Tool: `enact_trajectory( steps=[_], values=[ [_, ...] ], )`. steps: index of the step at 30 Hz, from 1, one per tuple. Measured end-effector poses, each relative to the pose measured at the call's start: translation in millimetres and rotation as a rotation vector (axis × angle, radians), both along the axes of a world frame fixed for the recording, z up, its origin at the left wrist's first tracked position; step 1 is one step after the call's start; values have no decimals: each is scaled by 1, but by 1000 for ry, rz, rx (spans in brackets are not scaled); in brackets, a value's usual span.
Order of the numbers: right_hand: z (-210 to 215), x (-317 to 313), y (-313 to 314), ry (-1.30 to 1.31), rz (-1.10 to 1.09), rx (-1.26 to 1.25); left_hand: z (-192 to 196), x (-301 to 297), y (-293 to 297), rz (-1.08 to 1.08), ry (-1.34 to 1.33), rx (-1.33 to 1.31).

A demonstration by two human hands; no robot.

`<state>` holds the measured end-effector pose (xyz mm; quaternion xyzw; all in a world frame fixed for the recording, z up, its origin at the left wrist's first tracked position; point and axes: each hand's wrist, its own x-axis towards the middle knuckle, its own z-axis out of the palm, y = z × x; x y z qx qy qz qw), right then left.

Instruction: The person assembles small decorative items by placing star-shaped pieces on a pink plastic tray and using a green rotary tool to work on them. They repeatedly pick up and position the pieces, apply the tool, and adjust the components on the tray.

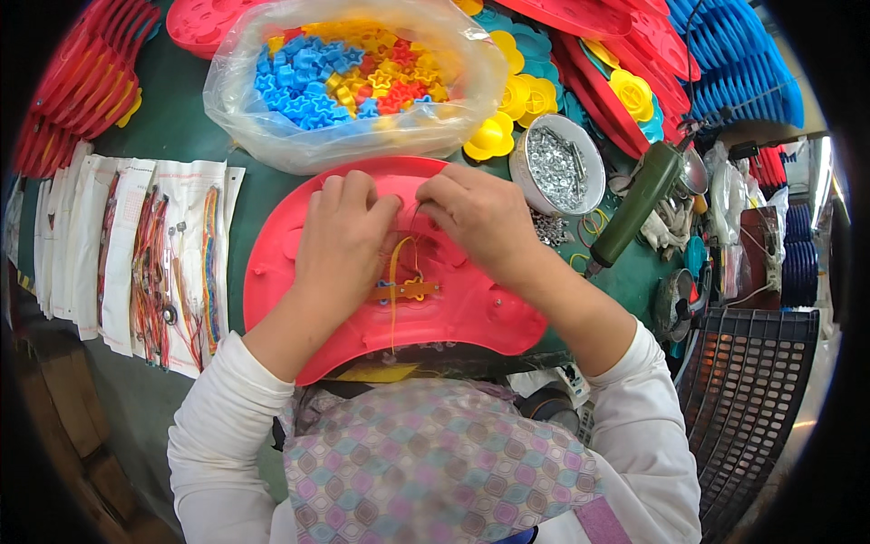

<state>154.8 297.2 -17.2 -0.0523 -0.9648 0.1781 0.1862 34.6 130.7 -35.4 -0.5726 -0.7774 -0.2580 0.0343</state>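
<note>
A red curved plastic shell [272,272] lies hollow side up on the table in front of me. My left hand [349,227] is over its left half, fingers bent and thumb tip against the index finger; what they hold, if anything, is hidden. Close by on the right, my right hand [480,213] pinches a thin dark wire near the shell's far middle. Below my hands, a yellow wire [394,267] loops up from the shell. An orange-brown strip [424,289] lies across the shell's middle, with blue and yellow star pieces showing at it.
Beyond the shell stands a clear plastic bag [245,118] of coloured stars. A white bowl of screws [589,186] and a green power screwdriver [639,204] are at right. Wire bundles [154,245] on white sheets lie left. Stacked red shells [82,82] stand far left; a black crate [748,399] is right.
</note>
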Motion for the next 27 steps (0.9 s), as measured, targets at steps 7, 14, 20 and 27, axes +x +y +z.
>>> enact_trajectory(
  steps=[7, 14, 20, 27],
  values=[
    [5, 17, 6, -55, 13, 194, 3, 0, 2, -21, 72, -49],
    [-7, 13, 10, -27, 112, 282, 45, -10, -44, -40, -55, 23],
    [7, 25, 5, -139, 159, 246, 36, -26, -127, 459, -582, -34],
    [38, 31, -21, 234, 115, 160, 32, -12, -160, 434, -920, 270]
  ],
)
